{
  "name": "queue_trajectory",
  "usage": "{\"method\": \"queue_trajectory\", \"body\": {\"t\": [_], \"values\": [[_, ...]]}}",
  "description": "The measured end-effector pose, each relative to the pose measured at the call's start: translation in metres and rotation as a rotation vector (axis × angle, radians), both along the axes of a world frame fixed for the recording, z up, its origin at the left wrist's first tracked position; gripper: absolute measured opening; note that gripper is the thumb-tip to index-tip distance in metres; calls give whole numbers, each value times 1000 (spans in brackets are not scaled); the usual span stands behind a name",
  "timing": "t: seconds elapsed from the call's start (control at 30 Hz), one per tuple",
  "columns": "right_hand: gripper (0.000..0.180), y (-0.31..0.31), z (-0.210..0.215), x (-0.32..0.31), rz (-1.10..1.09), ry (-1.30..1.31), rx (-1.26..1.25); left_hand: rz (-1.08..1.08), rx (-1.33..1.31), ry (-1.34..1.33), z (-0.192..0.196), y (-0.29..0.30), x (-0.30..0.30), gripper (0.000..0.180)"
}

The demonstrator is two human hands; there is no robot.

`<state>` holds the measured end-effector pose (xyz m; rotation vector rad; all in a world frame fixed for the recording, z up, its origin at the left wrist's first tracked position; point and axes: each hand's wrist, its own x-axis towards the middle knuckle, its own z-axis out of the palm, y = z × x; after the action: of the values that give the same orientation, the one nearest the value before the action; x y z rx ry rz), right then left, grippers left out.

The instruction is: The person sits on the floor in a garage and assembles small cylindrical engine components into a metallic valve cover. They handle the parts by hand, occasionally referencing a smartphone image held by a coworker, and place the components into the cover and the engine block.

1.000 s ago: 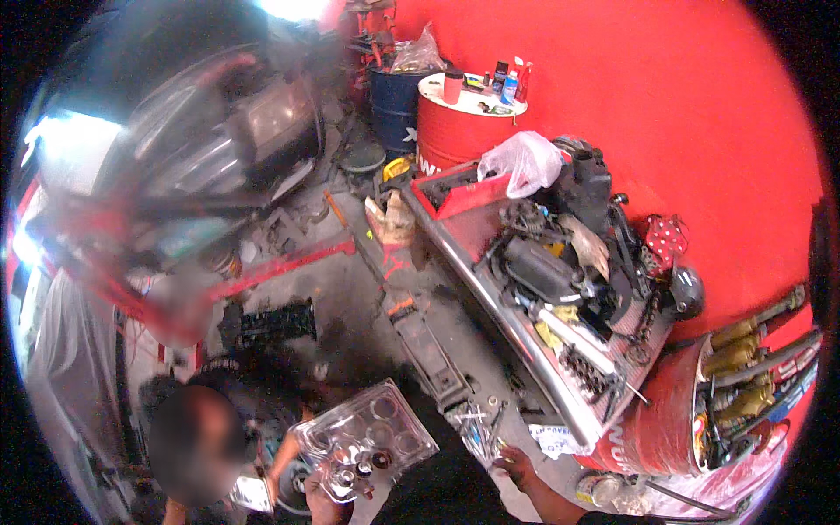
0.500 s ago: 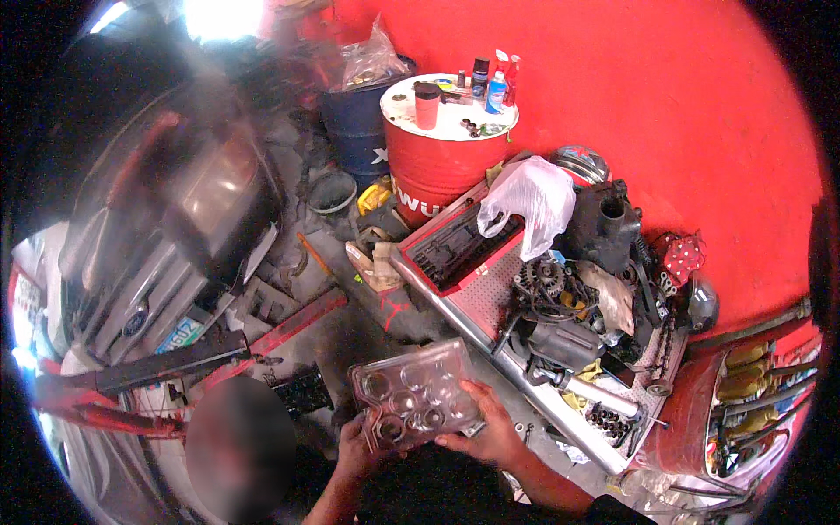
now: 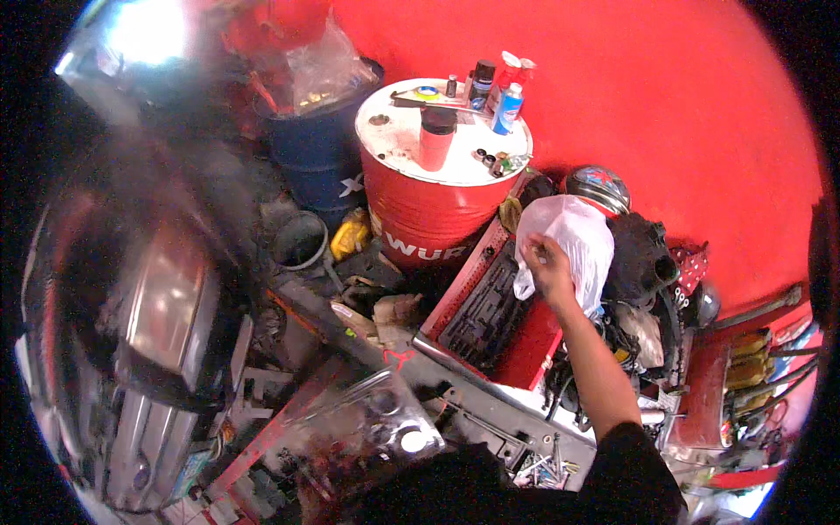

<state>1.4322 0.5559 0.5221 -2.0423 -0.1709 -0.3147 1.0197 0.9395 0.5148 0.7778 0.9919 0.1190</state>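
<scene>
My right hand (image 3: pixel 549 267) is stretched forward in front of a white plastic bag (image 3: pixel 588 236) on the metal-edged bench. Its fingers are loosely curled and look apart, with nothing I can make out in them; whether they touch the bag, I cannot tell. A clear moulded plastic tray (image 3: pixel 378 407) with round hollows is tilted low in front of me. My left hand does not show; the tray's near side is lost in shadow and behind my dark sleeve.
Beyond stands a red drum (image 3: pixel 429 210) with a pink cup (image 3: pixel 436 144) and spray bottles (image 3: pixel 507 109) on its white top. A blue drum (image 3: pixel 315 162) is beside it. Left is a vehicle front (image 3: pixel 166 324). An open tool case (image 3: pixel 481 315) and engine parts (image 3: pixel 643 262) crowd the bench.
My right hand has let go of the clear tray and reached forward to the bag. The tray has moved lower and to the left. The view has shifted, and my left hand has dropped from sight.
</scene>
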Motion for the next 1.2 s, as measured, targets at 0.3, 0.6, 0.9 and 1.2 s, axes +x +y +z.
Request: {"method": "queue_trajectory", "body": {"t": [0.3,0.6,0.9,1.2], "values": [[30,55,-32,260,-176,35,-772,119,100,113,-19,116,73,39],[21,54,-37,297,-210,151,-557,56,97,140,-29,143,143,39],[17,99,25,202,-60,82,1310,-188,124,43,16,101,226,39],[26,71,39,151,-38,-60,1307,-437,148,-33,39,39,279,40]]}}
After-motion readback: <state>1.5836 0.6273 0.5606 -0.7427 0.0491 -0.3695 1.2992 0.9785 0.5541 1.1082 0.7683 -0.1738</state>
